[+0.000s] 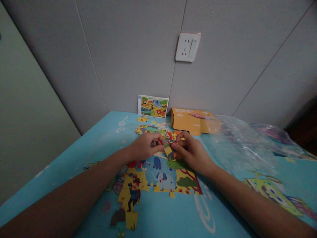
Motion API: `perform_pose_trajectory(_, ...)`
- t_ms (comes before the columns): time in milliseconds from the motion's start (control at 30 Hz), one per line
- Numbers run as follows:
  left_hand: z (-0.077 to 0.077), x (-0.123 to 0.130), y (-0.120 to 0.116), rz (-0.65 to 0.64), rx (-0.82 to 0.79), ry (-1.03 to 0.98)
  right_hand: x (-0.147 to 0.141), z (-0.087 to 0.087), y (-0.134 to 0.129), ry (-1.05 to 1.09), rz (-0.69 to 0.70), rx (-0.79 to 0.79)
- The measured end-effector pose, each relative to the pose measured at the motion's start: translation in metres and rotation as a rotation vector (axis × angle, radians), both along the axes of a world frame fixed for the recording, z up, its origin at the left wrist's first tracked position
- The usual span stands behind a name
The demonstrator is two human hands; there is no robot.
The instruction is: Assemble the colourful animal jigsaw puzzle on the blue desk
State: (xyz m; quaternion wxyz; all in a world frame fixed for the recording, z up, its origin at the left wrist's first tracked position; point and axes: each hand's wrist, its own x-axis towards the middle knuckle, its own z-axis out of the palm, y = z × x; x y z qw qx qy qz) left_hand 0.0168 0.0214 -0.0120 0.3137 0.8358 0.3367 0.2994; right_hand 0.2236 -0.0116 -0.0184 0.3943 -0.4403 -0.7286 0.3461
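Between my hands is a small, tilted jigsaw puzzle piece [170, 153] with yellow, green and brown print. My right hand [194, 152] pinches it from the right with thumb and fingers. My left hand [146, 145] has curled fingers, and its thumb tip is at the piece's left edge; whether it grips anything is hidden. Just below them lies a partly joined jigsaw puzzle [162, 173] with blue elephants, a tree and a figure in a hat. Its upper part is covered by my hands. More loose puzzle pieces [146, 129] lie beyond my fingers.
A picture card [153, 106] leans on the wall [128, 49] at the back. Beside it lies an orange box [187, 119] with an open flap. Crumpled clear plastic [242, 142] spreads to the right. A blue cartoon-print cloth [81, 152] covers the table.
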Motion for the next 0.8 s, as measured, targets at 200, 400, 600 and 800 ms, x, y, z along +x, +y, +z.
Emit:
perform_pose_trajectory(200, 0.002, -0.002, 0.007, 0.052, -0.082, -0.177, 0.000, 0.002, -0.003, -0.072, 0.037, -0.041)
perform_pose_trajectory(400, 0.002, -0.002, 0.009, 0.100, -0.018, -0.179, -0.003, 0.007, -0.007, -0.198, 0.181, -0.039)
perform_pose_trajectory(600, 0.002, -0.003, 0.011, 0.084, -0.035, -0.194, -0.002, 0.009, -0.007, -0.269, 0.189, 0.000)
perform_pose_trajectory(800, 0.004, -0.004, 0.010, 0.094, 0.032, -0.136, -0.001, 0.010, -0.008, -0.319, 0.158, 0.052)
